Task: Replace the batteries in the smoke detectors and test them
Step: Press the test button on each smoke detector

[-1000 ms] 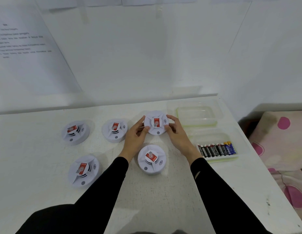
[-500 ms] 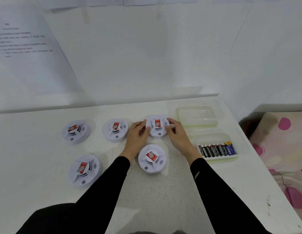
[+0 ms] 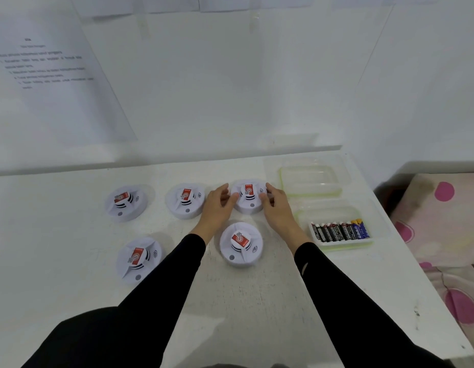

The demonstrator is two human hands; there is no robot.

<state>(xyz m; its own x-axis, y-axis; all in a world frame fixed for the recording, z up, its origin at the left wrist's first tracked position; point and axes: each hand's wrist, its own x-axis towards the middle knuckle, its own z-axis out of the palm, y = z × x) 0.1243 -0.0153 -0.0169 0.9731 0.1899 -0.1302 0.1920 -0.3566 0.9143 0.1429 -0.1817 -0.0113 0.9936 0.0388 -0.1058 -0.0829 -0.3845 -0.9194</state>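
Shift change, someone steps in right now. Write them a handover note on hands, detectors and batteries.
Left hand and right hand each grip a side of the back-right detector, which rests on the table.
Back-middle detector, back-left detector, front-left detector, front-right detector: all face up.
Batteries lie in the near tray; the far tray is empty.
Done: no swap is visible. Left: change batteries, test all five.

One head-worn wide-angle cam, looking forward and down across the table (image 3: 58, 235) to the back wall (image 3: 230, 88). Close: sleeves (image 3: 177, 274) enter at bottom edge, left hand (image 3: 216, 208) and right hand (image 3: 277, 211) grip a smoke detector (image 3: 248, 199) mid-frame. Single view.
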